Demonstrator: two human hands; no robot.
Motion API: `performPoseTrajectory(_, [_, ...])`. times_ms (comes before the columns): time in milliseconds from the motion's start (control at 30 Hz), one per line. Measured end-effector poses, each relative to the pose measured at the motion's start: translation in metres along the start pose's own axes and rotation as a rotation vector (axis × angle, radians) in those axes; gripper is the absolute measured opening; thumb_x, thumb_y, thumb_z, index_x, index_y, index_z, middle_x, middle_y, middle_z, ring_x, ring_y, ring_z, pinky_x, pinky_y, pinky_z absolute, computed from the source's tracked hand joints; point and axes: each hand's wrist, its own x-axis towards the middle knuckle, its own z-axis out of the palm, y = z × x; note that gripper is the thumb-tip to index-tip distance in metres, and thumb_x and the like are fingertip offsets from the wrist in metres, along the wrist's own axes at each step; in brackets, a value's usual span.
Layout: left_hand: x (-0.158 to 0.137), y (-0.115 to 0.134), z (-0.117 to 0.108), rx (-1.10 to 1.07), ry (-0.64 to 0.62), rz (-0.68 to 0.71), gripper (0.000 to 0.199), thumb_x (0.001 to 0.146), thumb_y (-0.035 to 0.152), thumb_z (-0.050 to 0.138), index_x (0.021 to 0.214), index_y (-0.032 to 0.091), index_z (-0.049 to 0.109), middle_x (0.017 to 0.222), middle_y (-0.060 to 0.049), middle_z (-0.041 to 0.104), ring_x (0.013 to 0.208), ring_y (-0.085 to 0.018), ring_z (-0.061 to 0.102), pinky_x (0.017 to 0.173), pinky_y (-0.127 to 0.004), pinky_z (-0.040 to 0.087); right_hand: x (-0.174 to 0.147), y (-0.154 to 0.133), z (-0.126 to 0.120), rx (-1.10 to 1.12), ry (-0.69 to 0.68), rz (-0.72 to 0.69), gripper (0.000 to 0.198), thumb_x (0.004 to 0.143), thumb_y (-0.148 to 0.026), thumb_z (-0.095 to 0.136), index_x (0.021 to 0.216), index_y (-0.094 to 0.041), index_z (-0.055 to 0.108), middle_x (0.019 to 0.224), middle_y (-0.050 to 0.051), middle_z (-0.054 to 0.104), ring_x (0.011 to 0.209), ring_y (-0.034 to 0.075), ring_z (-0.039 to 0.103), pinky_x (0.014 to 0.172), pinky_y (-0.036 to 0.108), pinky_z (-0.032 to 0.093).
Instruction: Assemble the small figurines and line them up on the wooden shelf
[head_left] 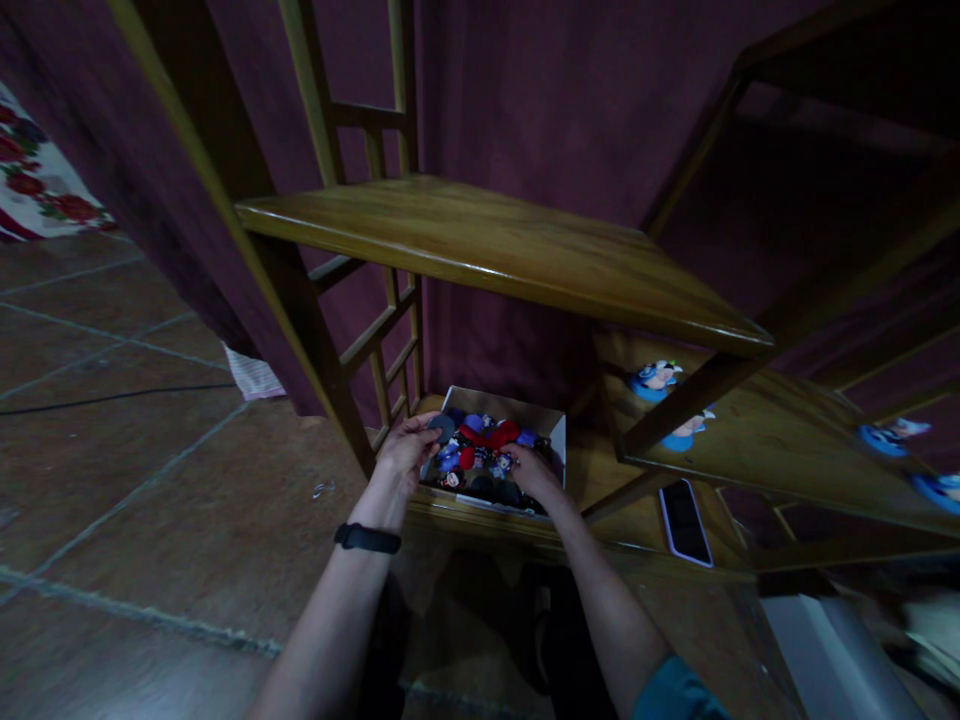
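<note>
Head view: left hand [405, 452] pinches a grey disc [442, 429]; figurines [466, 458] lie beside right hand [532, 472], grip unclear.

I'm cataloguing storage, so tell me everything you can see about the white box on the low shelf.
The white box is shallow, open-topped and rectangular, with thin walls that look like cardboard. It sits flat, slightly angled, on the low wooden shelf, beneath a higher one. Small figures in red, blue-violet and white crowd it, with dark round pieces among them. The left hand pinches a dark disc over its left side; the right hand reaches into its right side.
</note>
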Motion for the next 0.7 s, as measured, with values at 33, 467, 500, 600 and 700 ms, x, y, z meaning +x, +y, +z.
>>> performPoseTrajectory(33, [0.0, 0.0, -0.001, 0.004, 0.004, 0.008, 0.029, 0.06, -0.003, 0.062, 0.083, 0.013, 0.067, 0.073, -0.004, 0.066, 0.054, -0.008, 0.058, 0.044, -0.015, 0.043, 0.0, 0.001, -0.002, -0.046, 0.031, 0.014, 0.044, 0.073, -0.007, 0.047, 0.109, -0.03, 0.059, 0.109, 0.0, 0.062, 0.1, 0.017, 0.056, 0.086, 0.028, 0.041])
performPoseTrajectory(467, [-0.005, -0.01, 0.009, 0.205, 0.029, 0.202, 0.029, 0.053, -0.005, 0.056, 0.073, 0.015, 0.064, 0.061, 0.001, 0.06, 0.049, -0.007, 0.051, 0.044, -0.016, 0.034, 0.004, 0.007, -0.022, -0.137, 0.177, 0.055, 0.031, 0.083, -0.016, 0.042, 0.104, -0.028, 0.061, 0.107, 0.0, 0.064, 0.101, 0.017, 0.055, 0.087, 0.029, 0.039])
performPoseTrajectory(500, [-0.006, -0.012, 0.012, 0.235, 0.03, 0.223, 0.029, 0.053, -0.006, 0.055, 0.071, 0.015, 0.064, 0.061, 0.002, 0.06, 0.049, -0.007, 0.051, 0.045, -0.016, 0.035, 0.004, 0.006, -0.022, -0.138, 0.172, 0.043, 0.03, 0.084, -0.016, 0.042, 0.103, -0.028, 0.061, 0.106, 0.0, 0.064, 0.1, 0.017, 0.055, 0.087, 0.029, 0.039])
performPoseTrajectory(600, [-0.007, -0.012, 0.015, 0.271, 0.046, 0.261, 0.028, 0.055, -0.006, 0.054, 0.07, 0.016, 0.064, 0.062, 0.001, 0.06, 0.051, -0.007, 0.051, 0.046, -0.016, 0.037, 0.004, 0.004, -0.022, -0.133, 0.171, 0.007, 0.03, 0.084, -0.017, 0.042, 0.103, -0.028, 0.062, 0.106, 0.0, 0.063, 0.099, 0.017, 0.055, 0.086, 0.028, 0.039])
performPoseTrajectory(700, [-0.003, -0.009, 0.01, 0.203, 0.096, 0.243, 0.026, 0.059, -0.003, 0.058, 0.076, 0.016, 0.064, 0.064, 0.001, 0.061, 0.051, -0.007, 0.052, 0.047, -0.016, 0.04, 0.004, 0.004, -0.024, -0.136, 0.189, 0.016, 0.029, 0.084, -0.018, 0.042, 0.103, -0.028, 0.061, 0.107, 0.001, 0.062, 0.099, 0.017, 0.055, 0.085, 0.028, 0.039])
